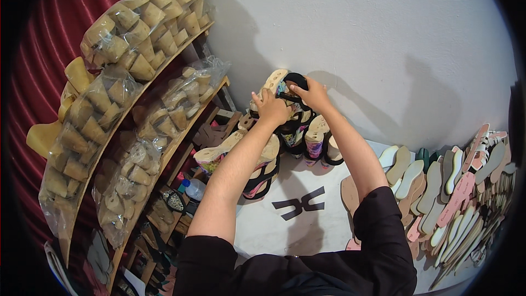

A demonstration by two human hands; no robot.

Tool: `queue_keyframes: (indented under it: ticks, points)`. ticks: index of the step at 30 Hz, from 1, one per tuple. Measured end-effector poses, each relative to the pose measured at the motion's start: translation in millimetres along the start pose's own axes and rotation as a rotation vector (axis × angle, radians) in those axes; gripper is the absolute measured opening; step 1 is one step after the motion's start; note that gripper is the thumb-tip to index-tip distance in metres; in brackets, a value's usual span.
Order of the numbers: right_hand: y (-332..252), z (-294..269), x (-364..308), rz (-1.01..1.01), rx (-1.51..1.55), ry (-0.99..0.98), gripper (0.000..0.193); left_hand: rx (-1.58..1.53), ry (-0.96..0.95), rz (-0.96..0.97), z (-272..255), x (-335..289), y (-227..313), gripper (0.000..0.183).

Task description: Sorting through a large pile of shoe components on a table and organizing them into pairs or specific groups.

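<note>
A stack of wedge sandals point(293, 129) with black straps and pale soles patterned in flowers stands against the wall at the far end of the white table. At its top, my left hand point(272, 108) is on a wedge sandal point(275, 79), its fingers bent around the edge and partly hidden. Beside it, my right hand point(314, 94) grips the black strap part point(296, 81) of a sandal, thumb on the near side. More floral wedge sandals point(219, 151) lie left of the stack, partly behind my left forearm. Two dark strap pieces point(299, 203) lie flat on the table point(263, 230), nearer me.
Wooden shelves point(216, 85) on the left carry plastic bags of wooden heels point(148, 27) and shoe lasts. A blue-capped bottle point(193, 189) stands below them. At right, many insoles and sole pieces point(438, 197) are piled. A red curtain point(66, 16) hangs behind the shelves.
</note>
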State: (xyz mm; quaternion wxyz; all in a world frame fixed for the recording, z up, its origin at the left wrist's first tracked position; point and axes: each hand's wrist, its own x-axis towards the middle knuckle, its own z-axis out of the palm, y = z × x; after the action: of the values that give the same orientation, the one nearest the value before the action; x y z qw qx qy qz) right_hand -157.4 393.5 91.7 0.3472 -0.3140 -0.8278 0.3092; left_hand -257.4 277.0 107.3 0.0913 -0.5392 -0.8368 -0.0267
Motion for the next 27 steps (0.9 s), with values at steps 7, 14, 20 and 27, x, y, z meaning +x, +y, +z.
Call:
queue_keyframes:
  ticks: [7,14,20,27]
  points:
    - [5,-9,-5,-0.072,0.216,0.117,0.049,-0.101,0.041,-0.193,-8,-2,12,0.064]
    - [-8,-49,-25,-0.15,0.501,0.164,0.043,-0.088,0.071,-0.267,-1,0,17,0.078]
    - [9,-62,-33,-0.183,0.505,0.22,0.044,-0.219,0.257,-0.215,5,-6,25,0.057]
    - [10,-59,-36,-0.144,0.494,0.207,0.044,-0.217,0.475,-0.219,23,-19,28,0.055]
